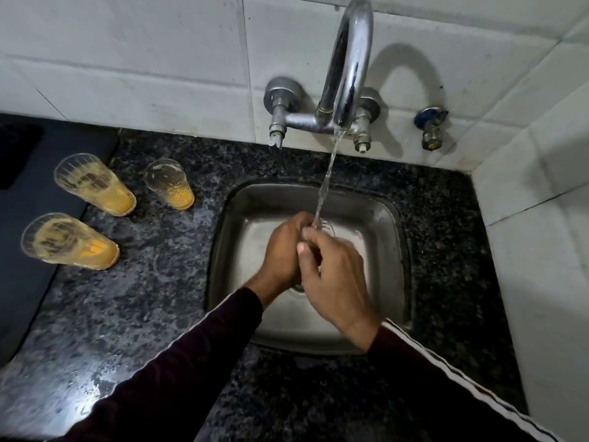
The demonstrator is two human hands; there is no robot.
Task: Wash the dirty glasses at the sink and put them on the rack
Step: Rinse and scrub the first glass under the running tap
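Both hands, left hand (282,250) & right hand (334,275), hold a glass (326,226) under tap water (325,186) over the sink (242,205). 3 dirty glasses (95,186) stand on the counter (159,266)

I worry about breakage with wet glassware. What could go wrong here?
The glass is largely hidden between both wet hands, left hand and right hand, under the running water; it could slip into the steel sink. The three dirty glasses stand near the left sleeve, which could knock them.

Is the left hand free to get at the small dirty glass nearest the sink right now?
Probably not yet: the left hand is busy gripping the glass under the tap with the right hand. The path over the counter to the small glass looks unobstructed.
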